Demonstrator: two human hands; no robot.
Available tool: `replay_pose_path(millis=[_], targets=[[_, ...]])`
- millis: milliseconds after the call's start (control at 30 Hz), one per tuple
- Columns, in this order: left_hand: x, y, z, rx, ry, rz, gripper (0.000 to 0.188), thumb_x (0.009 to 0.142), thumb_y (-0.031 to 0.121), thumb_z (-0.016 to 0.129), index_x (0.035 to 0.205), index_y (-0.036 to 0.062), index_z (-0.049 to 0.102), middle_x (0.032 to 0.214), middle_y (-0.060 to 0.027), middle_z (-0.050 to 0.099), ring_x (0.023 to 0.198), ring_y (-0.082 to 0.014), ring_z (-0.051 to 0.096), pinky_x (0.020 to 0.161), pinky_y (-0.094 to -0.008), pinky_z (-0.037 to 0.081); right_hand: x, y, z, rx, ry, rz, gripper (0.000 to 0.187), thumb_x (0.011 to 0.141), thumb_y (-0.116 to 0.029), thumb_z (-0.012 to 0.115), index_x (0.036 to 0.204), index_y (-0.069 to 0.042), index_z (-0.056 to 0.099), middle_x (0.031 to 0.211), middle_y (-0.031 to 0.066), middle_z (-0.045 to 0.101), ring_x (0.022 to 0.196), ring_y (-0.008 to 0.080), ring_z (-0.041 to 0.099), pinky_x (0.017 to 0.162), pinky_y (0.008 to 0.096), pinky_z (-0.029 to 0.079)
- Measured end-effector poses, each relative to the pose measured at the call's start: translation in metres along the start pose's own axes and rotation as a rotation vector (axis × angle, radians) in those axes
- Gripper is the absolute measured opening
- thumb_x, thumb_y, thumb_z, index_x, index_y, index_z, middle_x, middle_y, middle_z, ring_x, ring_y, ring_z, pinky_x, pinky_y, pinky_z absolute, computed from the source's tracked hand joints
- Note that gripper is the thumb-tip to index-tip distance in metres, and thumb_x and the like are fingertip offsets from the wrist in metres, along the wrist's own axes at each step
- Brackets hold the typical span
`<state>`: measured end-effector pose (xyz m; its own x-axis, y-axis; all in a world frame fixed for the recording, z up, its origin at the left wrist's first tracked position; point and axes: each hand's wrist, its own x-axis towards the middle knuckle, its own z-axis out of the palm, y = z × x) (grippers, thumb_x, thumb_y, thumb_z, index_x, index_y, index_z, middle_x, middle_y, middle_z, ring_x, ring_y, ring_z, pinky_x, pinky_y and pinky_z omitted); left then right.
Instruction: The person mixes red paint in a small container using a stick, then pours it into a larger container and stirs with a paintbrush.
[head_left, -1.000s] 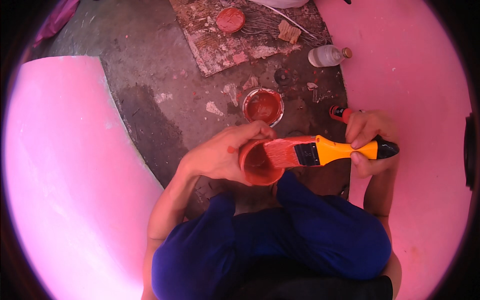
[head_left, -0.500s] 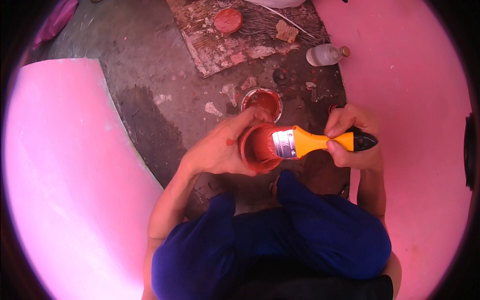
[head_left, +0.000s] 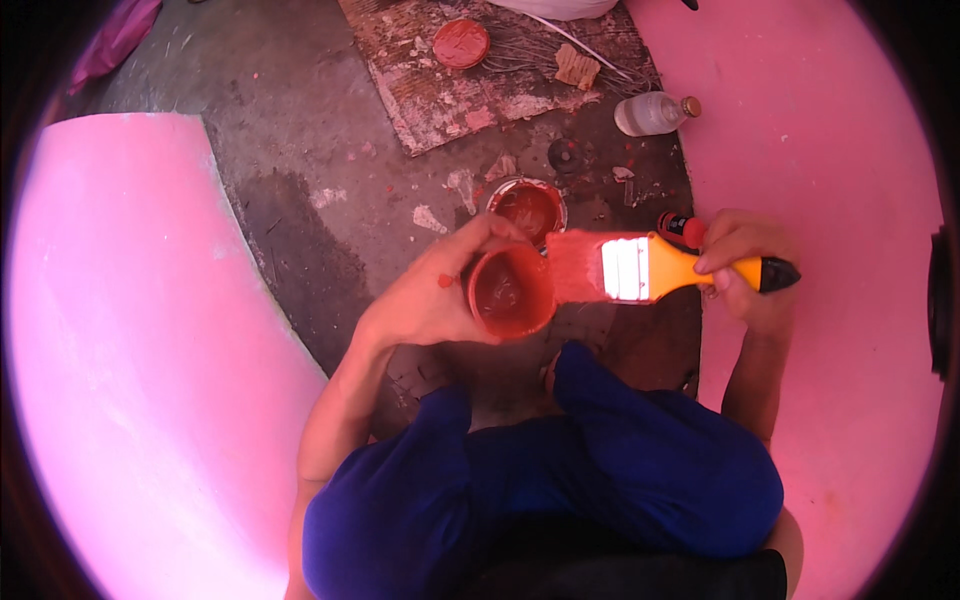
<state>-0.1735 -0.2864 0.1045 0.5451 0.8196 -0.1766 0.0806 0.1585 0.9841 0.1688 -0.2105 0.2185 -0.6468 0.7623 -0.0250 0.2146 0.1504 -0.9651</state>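
Observation:
My left hand [head_left: 432, 285] is wrapped round a red cup [head_left: 512, 292], its mouth tilted up toward me and red paint coating the inside. My right hand [head_left: 745, 262] grips a paintbrush [head_left: 676, 268] by its yellow, black-tipped handle. The brush lies level, with its red-coated bristles at the cup's right rim and its metal band catching bright light. Just beyond the cup, on the floor, stands an open paint can [head_left: 527, 212] with red paint in it. A small red and black bottle [head_left: 682, 229] shows beside my right hand, partly hidden by it.
A clear bottle with a brown cap [head_left: 650, 113] lies at the right. Farther off, a paint-stained board [head_left: 420, 100] carries a red round lid [head_left: 461, 44] and a crumpled brown piece [head_left: 577, 68]. Pink curved panels flank me at left [head_left: 140, 300] and right [head_left: 830, 400].
My right hand has moved right, drawing the brush's bristles out of the cup. The cup has shifted slightly left and its inside now shows. The small red and black bottle has come into fuller view.

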Motion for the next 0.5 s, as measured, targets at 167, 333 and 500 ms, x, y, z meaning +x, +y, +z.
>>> replay_pose_path(millis=[167,333,500], targets=[[0.006,0.001,0.002,0.125,0.173,-0.010,0.084,0.060,0.020,0.099,0.130,0.0043,0.056,0.129,-0.0104,0.066,0.121,-0.0269,0.067,0.105,-0.0392,0.051,-0.013,0.004,0.007,0.298,0.207,0.299,0.027,0.089,-0.010,0.078,0.107,0.008,0.074,0.081,0.0147,0.071,0.062,0.0175,0.069,0.055,0.0256,0.055],[0.015,-0.001,0.009,0.086,0.162,0.017,0.079,0.063,0.018,0.098,0.128,0.0042,0.055,0.128,-0.0124,0.069,0.117,-0.0286,0.072,0.103,-0.0393,0.054,-0.003,0.019,0.042,0.401,0.471,0.454,0.047,0.102,-0.035,0.072,0.097,0.012,0.073,0.066,0.0150,0.069,0.049,0.0166,0.064,0.043,0.0245,0.052],[0.017,0.005,0.018,0.059,0.158,0.080,0.068,0.072,0.019,0.094,0.128,0.0069,0.057,0.118,-0.0162,0.075,0.112,-0.0369,0.074,0.094,-0.0433,0.058,0.009,0.017,0.064,0.182,0.576,0.477,0.064,0.109,-0.052,0.056,0.091,0.007,0.071,0.053,0.0096,0.060,0.038,0.0135,0.055,0.035,0.0244,0.043]])
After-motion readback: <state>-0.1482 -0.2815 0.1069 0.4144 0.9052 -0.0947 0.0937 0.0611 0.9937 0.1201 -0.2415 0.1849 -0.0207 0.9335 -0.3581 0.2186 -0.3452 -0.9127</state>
